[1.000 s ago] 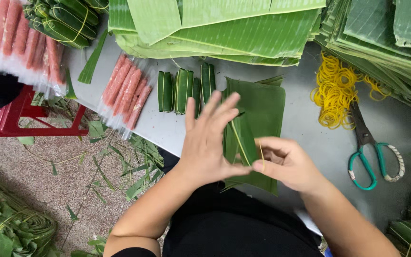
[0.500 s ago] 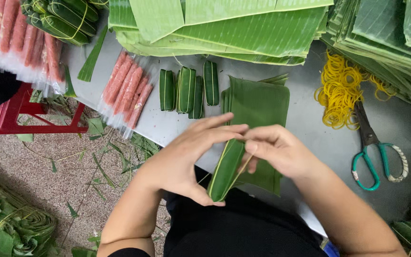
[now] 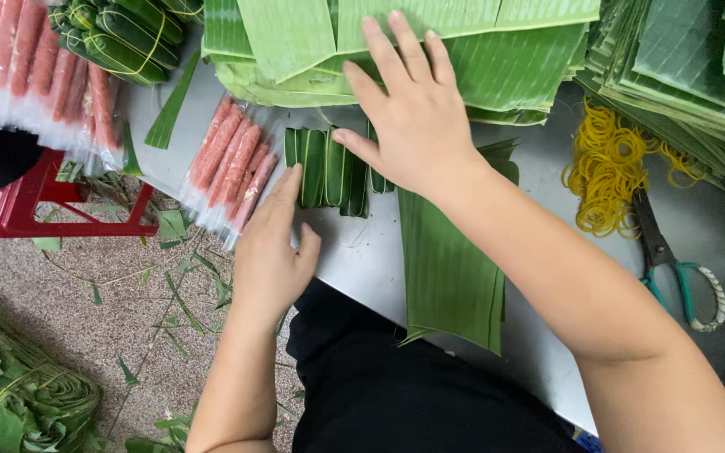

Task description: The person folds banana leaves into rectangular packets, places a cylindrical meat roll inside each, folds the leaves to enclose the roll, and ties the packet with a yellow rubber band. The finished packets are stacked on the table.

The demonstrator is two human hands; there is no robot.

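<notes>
Head view, wrapped rolls: a short row of leaf-wrapped rolls (image 3: 329, 168) stood side by side on the grey table (image 3: 362, 252), each with its long axis running away from the person, the row itself running left to right.
Head view, right hand: the right hand (image 3: 413, 117) lay flat and spread over the right end of the row, fingers pointing away, thumb touching the tops of the middle rolls; it pinched nothing.
Head view, left hand: the left hand (image 3: 272, 252) sat open at the near left corner of the row, its fingertips touching the leftmost roll, holding nothing.
Head view, nearer hand: both touched the row; the right covered more of it.
Head view, bearing: the rolls lay ahead of both hands, between them.
Head view, surroundings: pink sausages in clear wrap (image 3: 228, 168) lay just left of the row; a stack of cut leaf pieces (image 3: 451, 268) lay under the right forearm; yellow rubber bands (image 3: 610, 176) and scissors (image 3: 673, 260) lay well to the right.
</notes>
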